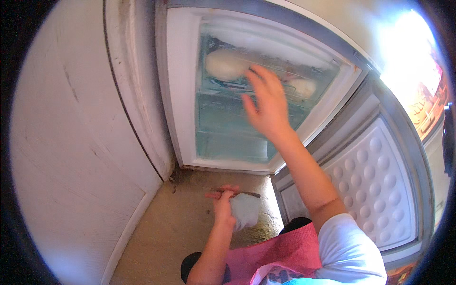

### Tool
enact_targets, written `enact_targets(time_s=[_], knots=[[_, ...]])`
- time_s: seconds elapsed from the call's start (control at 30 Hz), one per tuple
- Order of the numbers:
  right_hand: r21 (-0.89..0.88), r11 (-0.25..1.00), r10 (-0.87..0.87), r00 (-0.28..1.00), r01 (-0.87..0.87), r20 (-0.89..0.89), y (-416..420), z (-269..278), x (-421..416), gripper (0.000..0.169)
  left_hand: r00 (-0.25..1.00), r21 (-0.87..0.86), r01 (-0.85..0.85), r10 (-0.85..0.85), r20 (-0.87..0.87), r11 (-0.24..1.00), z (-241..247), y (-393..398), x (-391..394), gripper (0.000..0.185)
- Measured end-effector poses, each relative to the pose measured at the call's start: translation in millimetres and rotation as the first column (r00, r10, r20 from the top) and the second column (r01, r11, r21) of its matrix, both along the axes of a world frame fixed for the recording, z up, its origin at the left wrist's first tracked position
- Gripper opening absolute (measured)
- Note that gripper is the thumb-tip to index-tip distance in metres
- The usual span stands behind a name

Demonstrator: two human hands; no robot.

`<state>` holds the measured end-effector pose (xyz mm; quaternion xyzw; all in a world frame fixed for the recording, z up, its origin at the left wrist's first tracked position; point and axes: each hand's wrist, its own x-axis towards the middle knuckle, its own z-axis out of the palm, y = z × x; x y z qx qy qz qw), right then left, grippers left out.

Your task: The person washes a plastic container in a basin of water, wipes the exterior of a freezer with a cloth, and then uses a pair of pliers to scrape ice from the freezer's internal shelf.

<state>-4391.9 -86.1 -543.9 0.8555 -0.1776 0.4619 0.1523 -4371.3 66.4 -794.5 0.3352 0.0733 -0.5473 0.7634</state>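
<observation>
An upright freezer (185, 89) stands with its door swung out to the right. Behind the clear front of its top drawer (263, 82) lie a large pale round bundle (226, 65) and a smaller pale one (302, 87). My right hand (265, 98), fingers apart and slightly blurred, is in front of that drawer and holds nothing; contact with it cannot be made out. Low over the floor, my left hand (224, 205) grips a pale grey cloth (245, 210) and a thin dark tool with a reddish handle (213, 195), perhaps a knife.
A white panel (74, 142) with scuff marks rises along the left. The open freezer door (367, 178), dimpled inside, stands close beside my right arm. Lower clear drawers (231, 142) are beneath the top one. Concrete floor (160, 228) lies below; bright light comes from the upper right.
</observation>
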Motion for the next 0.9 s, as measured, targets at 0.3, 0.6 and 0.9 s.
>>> enact_targets(time_s=[0.3, 0.6, 0.9], knots=[[0.309, 0.950, -0.189, 0.855, 0.036, 0.482, -74, -20, -133, 0.049, 0.998, 0.067, 0.052, -0.054, 0.035, 0.996, -7, -2, -3, 0.019], [0.413, 0.911, -0.234, 0.807, -0.013, 0.542, -75, -13, -138, 0.051, 0.991, 0.089, 0.109, -0.115, 0.066, 0.990, -40, -9, -6, 0.023], [0.548, 0.567, -0.201, 0.542, -0.615, 0.816, -83, 9, -151, 0.056, 0.978, 0.152, 0.175, -0.189, 0.087, 0.973, -41, -5, -15, 0.022]])
